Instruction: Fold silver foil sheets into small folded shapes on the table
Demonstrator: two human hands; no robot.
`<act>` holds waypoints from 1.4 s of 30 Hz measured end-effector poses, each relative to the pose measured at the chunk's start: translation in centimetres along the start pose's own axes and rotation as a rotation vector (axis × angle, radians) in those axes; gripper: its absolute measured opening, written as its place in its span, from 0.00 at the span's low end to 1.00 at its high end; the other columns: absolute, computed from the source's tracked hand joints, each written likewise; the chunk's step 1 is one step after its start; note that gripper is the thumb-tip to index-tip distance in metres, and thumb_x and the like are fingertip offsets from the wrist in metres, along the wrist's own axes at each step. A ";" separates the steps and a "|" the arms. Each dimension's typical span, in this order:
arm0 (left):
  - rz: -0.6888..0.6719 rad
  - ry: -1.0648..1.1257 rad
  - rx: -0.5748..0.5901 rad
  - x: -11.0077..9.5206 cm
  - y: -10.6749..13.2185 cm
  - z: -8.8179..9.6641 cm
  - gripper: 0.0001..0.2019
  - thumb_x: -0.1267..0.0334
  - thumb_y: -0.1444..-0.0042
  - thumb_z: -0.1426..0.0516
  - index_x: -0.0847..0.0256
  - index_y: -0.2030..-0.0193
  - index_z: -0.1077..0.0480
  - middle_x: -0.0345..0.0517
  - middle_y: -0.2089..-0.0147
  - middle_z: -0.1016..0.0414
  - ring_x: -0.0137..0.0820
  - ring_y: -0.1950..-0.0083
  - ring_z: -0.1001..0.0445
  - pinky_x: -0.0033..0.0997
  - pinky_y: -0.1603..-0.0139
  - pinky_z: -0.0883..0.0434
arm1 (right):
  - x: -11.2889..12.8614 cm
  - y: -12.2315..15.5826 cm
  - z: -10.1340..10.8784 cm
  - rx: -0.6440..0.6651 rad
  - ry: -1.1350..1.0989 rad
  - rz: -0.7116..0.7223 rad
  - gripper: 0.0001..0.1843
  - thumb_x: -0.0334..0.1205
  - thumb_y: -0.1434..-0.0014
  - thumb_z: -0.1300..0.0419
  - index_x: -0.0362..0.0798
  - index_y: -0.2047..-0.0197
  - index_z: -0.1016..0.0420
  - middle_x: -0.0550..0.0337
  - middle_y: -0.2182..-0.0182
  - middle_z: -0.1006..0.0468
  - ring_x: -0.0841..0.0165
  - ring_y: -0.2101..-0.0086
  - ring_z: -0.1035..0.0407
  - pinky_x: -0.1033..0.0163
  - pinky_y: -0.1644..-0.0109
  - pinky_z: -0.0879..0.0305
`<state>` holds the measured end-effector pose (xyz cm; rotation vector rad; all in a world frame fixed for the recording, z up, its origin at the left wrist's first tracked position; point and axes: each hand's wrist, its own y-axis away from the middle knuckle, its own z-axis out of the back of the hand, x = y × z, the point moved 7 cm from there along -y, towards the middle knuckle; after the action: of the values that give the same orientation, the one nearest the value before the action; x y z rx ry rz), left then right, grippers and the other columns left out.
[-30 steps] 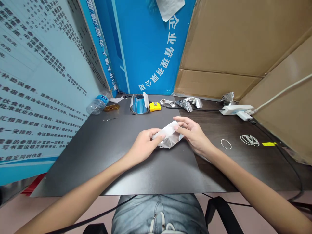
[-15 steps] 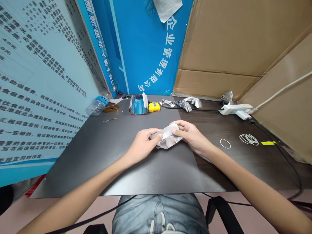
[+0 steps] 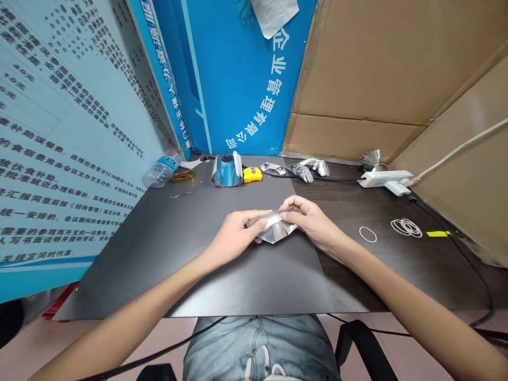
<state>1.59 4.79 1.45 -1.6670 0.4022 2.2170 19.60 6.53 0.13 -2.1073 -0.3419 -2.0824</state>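
Note:
A shiny silver foil sheet [image 3: 275, 229], folded along its upper edge, is held between both hands a little above the desk. My left hand [image 3: 238, 233] pinches its left end, thumb on top and fingers behind. At the right end my right hand [image 3: 304, 219] grips it between thumb and curled fingers. Parts of the foil are hidden by the fingers. Behind the hands, a roll of blue reflective film [image 3: 227, 172] stands beside a yellow tape measure [image 3: 252, 174]. Several pleated silver foil pieces [image 3: 304, 172] lie farther right.
White rubber bands [image 3: 406, 227] and a yellow strip [image 3: 438, 234] lie on the right. A power strip [image 3: 384, 178] with cables sits at the back right. A plastic bottle [image 3: 161, 170] and brown tape roll [image 3: 183, 177] lie back left. Panels enclose the desk [image 3: 159, 264].
The foil's raised upper flap has tipped down, so its shiny face shows more. Both hands stay nearly in place, and the view has shifted slightly.

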 end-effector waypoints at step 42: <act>0.276 0.607 0.375 1.4 0.3 -2.8 0.25 0.43 0.33 0.41 0.62 0.41 0.25 0.63 0.39 0.21 0.41 0.54 0.14 0.31 0.59 0.25 | 4.2 2.2 -1.9 0.007 0.453 0.524 0.09 0.31 0.35 0.42 0.54 0.63 0.22 0.57 0.60 0.21 0.61 0.58 0.26 0.54 0.53 0.30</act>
<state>3.57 3.45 -0.64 -2.1221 1.1792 1.5992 18.37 4.07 4.49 -1.4386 0.2372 -2.1175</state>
